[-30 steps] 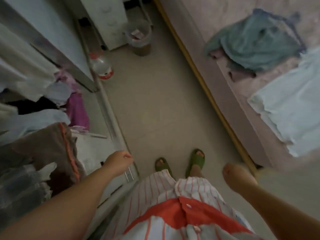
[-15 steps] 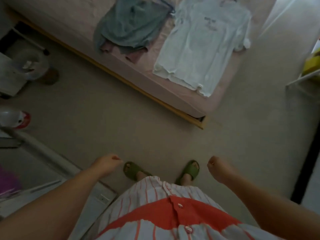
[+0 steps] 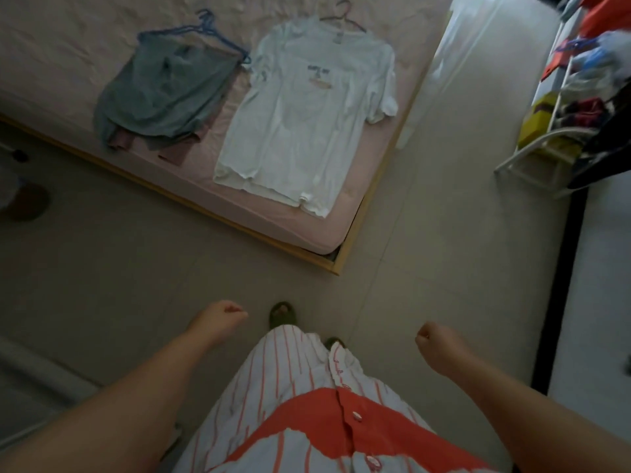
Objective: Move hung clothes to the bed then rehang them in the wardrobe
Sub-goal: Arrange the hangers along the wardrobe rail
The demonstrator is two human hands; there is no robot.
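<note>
Bed (image 3: 239,213) clothes (image 3: 307,114) beyond seemingly empty hands (image 3: 218,319).

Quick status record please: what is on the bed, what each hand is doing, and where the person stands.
bed: pink-sheeted bed with wooden frame
item 1: grey-green garment on a blue wire hanger, lying flat
item 2: white printed T-shirt on a dark hanger, lying right of item 1
left hand: fingers curled, holding nothing
right hand: fingers curled, holding nothing
stance: on the tiled floor, near the bed's corner
</note>
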